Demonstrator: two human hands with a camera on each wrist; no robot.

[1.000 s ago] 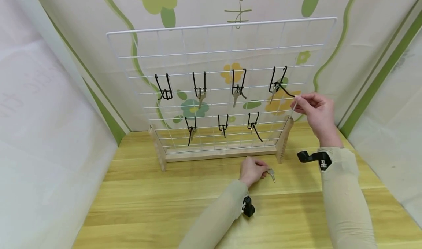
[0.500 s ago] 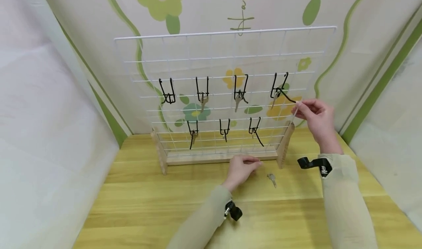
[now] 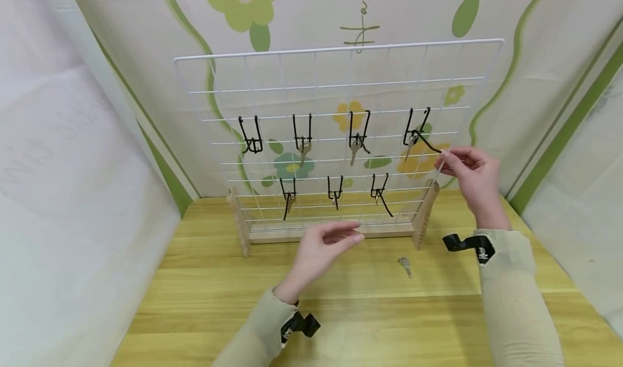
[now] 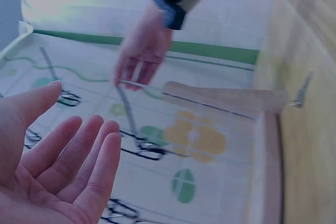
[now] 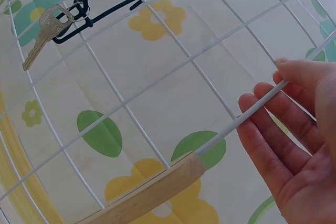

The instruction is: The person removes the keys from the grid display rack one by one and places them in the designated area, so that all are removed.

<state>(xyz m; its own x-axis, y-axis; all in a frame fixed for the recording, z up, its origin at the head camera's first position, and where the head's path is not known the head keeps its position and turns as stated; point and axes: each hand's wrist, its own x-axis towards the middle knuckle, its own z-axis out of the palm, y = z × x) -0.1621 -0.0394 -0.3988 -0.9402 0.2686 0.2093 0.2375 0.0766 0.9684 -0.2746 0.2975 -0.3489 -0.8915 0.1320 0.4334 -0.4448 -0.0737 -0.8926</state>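
My right hand [image 3: 473,180] pinches the right edge wire of a white wire grid panel [image 3: 340,52], as the right wrist view also shows. The left hand [image 3: 318,251] hovers over the table in front of the panel's base. Its fingers are extended, with nothing held, and the palm shows in the left wrist view. A small silver key [image 3: 405,267] lies on the wooden table, right of the left hand and apart from it. Black hooks [image 3: 358,134] hang in two rows on the panel. A key [image 5: 50,27] with a ring hangs on one of them.
Wooden feet [image 3: 425,218] and a crossbar [image 3: 277,236] carry the panel. The wooden table [image 3: 204,302] spreads in front. Behind stands a white cloth wall [image 3: 311,10] with printed flowers, and pale walls [image 3: 58,194] rise at both sides.
My left hand has let go of the key, which now lies on the table. It has moved left and its fingers have spread. The right hand stays at the panel's edge.
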